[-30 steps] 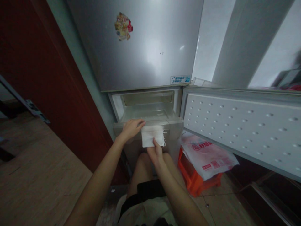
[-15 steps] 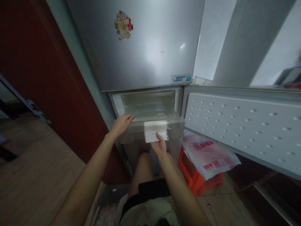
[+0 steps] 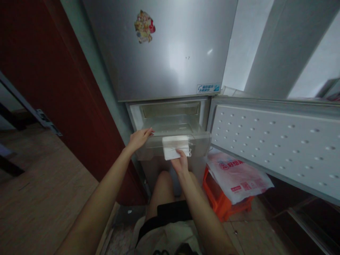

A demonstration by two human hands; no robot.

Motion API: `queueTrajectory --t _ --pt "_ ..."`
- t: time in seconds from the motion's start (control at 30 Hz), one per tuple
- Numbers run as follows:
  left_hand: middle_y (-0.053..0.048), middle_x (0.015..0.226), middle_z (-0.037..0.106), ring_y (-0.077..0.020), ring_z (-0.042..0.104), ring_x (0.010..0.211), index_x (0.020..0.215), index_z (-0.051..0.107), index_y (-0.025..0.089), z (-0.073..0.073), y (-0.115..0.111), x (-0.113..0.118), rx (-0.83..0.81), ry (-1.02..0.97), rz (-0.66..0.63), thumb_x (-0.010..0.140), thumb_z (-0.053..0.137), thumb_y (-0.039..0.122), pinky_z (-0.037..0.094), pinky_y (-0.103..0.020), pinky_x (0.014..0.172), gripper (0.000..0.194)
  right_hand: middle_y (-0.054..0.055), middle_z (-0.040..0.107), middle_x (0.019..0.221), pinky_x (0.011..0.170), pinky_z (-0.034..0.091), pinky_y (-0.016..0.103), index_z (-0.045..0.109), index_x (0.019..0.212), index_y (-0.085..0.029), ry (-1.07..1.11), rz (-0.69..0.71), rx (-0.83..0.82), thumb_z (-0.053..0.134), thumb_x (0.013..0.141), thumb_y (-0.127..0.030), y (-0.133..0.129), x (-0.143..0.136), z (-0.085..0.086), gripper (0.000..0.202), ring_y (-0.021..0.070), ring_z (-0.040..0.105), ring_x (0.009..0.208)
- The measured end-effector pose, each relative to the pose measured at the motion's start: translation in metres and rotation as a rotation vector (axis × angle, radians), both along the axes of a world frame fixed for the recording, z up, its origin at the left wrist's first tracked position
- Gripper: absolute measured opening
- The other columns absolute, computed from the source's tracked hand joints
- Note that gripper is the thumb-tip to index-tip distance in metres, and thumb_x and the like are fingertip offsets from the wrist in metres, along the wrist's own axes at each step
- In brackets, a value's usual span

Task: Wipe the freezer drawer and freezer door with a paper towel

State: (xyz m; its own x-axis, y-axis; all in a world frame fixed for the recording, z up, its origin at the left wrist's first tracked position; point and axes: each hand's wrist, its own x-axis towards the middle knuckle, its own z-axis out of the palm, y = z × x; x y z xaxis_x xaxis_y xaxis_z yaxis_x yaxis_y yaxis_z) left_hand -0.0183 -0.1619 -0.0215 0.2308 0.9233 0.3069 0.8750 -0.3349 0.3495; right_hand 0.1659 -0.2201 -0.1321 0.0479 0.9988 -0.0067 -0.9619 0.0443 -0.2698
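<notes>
A clear plastic freezer drawer (image 3: 203, 143) is pulled out of the lower fridge compartment. My left hand (image 3: 140, 138) is closed at the left end of its top front edge, fingertips bent over the rim. A small white bit shows at those fingertips. In my right hand (image 3: 181, 161) is a folded white cloth (image 3: 174, 143), held flat against the middle of the drawer's front. The thumb lies on top of the cloth; the other fingers are hidden beneath it. Loose strands or a ragged edge show on its right side.
The freezer door (image 3: 276, 141) stands wide open to the right. Under it, an orange stool (image 3: 219, 202) carries a white plastic bag (image 3: 239, 177) with red print. The closed upper fridge door (image 3: 170, 42) rises above. A red-brown wooden door (image 3: 79, 88) is at the left.
The view has shifted slightly. My left fingertips have come down onto the drawer's rim, and the small white bit now shows there. My right hand keeps the cloth against the drawer front.
</notes>
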Motion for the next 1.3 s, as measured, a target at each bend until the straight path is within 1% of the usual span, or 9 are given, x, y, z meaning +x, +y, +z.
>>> queueTrajectory --t 0.1,0.23,0.4,0.53,0.7,0.83,0.93,1.07,1.3 --pt "0.0 0.107 0.075 -0.0218 0.063 0.109 0.11 0.068 0.027 -0.001 0.002 -0.001 -0.019 -0.036 -0.021 0.094 0.02 0.058 0.047 -0.03 0.086 0.059 0.001 0.069 0.108 0.11 0.039 0.037 0.052 0.125 -0.017 0.021 0.061 -0.009 0.044 0.07 -0.001 -0.001 -0.023 0.002 0.058 0.0139 0.065 0.105" --pt "-0.001 0.108 0.074 -0.0235 0.063 0.11 0.109 0.069 0.027 0.0 0.001 0.0 -0.02 -0.007 -0.015 0.095 0.02 0.057 0.046 -0.031 0.086 0.059 0.002 0.07 0.106 0.109 0.04 0.04 0.053 0.123 -0.016 0.066 0.134 -0.005 0.041 0.07 0.0 0.0 -0.055 0.008 0.057 0.0147 0.064 0.106" --pt "0.001 0.112 0.073 -0.0258 0.062 0.112 0.11 0.069 0.031 -0.001 0.002 0.0 -0.012 0.072 0.039 0.094 0.021 0.058 0.046 -0.034 0.086 0.058 0.003 0.07 0.104 0.107 0.042 0.041 0.053 0.123 -0.015 0.095 0.168 -0.022 0.04 0.069 0.0 0.003 -0.065 0.009 0.057 0.0152 0.064 0.106" --pt "0.001 0.113 0.072 -0.026 0.062 0.113 0.11 0.069 0.032 -0.003 0.004 0.0 -0.013 0.086 0.057 0.094 0.021 0.059 0.046 -0.034 0.086 0.058 0.003 0.071 0.101 0.107 0.043 0.039 0.055 0.121 -0.013 0.108 0.153 -0.037 0.041 0.072 -0.001 0.0 -0.048 0.005 0.053 0.0151 0.066 0.1" --pt "0.001 0.114 0.072 -0.0285 0.062 0.112 0.11 0.069 0.034 -0.002 0.0 0.0 -0.01 0.108 0.058 0.093 0.021 0.06 0.045 -0.037 0.087 0.057 0.002 0.071 0.104 0.109 0.041 0.035 0.055 0.122 -0.015 0.086 0.05 -0.049 0.042 0.072 0.0 -0.005 -0.005 0.004 0.054 0.013 0.066 0.1" --pt "0.0 0.114 0.072 -0.0288 0.062 0.112 0.111 0.069 0.032 -0.001 -0.002 0.001 -0.013 0.114 0.061 0.093 0.021 0.06 0.045 -0.037 0.088 0.059 0.004 0.07 0.106 0.11 0.039 0.037 0.056 0.122 -0.014 0.051 -0.033 -0.06 0.044 0.074 -0.002 -0.007 0.029 0.002 0.051 0.0142 0.066 0.103" --pt "0.0 0.115 0.072 -0.0293 0.062 0.112 0.111 0.069 0.032 -0.002 -0.002 0.002 -0.015 0.122 0.065 0.093 0.02 0.061 0.045 -0.038 0.088 0.06 0.005 0.07 0.106 0.11 0.039 0.04 0.056 0.121 -0.013 0.018 -0.058 -0.066 0.044 0.075 -0.003 -0.008 0.038 -0.001 0.049 0.0157 0.065 0.104" --pt "0.0 0.117 0.071 -0.029 0.062 0.112 0.11 0.069 0.034 -0.003 0.0 0.001 -0.007 0.133 0.077 0.093 0.02 0.061 0.045 -0.038 0.089 0.059 0.003 0.071 0.104 0.109 0.04 0.04 0.057 0.12 -0.015 0.022 -0.055 -0.045 0.044 0.074 -0.003 -0.007 0.025 -0.001 0.05 0.0153 0.065 0.103" --pt "0.0 0.117 0.071 -0.0292 0.062 0.112 0.112 0.069 0.035 -0.002 -0.002 0.003 -0.009 0.159 0.096 0.092 0.019 0.062 0.046 -0.037 0.087 0.059 0.002 0.071 0.099 0.108 0.042 0.039 0.057 0.118 -0.014 0.059 0.024 -0.051 0.043 0.072 0.0 -0.002 -0.03 0.008 0.051 0.0139 0.067 0.098"
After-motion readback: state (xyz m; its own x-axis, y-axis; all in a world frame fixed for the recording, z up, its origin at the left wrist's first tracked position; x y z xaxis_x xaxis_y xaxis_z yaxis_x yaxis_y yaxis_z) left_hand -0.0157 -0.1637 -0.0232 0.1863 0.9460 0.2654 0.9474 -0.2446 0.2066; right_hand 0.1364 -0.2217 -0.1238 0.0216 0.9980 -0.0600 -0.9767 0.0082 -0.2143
